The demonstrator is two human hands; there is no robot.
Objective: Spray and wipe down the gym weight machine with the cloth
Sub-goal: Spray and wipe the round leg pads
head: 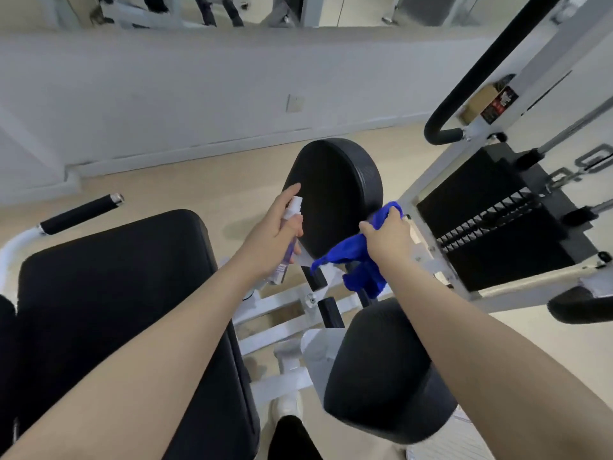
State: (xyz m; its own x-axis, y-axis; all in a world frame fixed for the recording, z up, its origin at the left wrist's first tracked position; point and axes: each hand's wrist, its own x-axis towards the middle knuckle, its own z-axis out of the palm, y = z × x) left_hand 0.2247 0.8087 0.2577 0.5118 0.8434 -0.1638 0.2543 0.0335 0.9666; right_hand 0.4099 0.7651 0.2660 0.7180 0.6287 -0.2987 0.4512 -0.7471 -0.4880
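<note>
Both hands busy: left hand [272, 234] wrapped round the spray bottle [288, 240], right hand [391, 240] clutching the blue cloth [351, 257] against the round black pad [335, 197].

Matt black padded roller [335, 197], soft blue cloth [355, 257], glossy white-painted metal frame [441, 260]

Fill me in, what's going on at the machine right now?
A person is cleaning a gym weight machine. The left hand holds a small spray bottle with its nozzle aimed at the round black pad. The right hand grips a blue cloth at that pad's lower right edge. The weight stack sits to the right.
</note>
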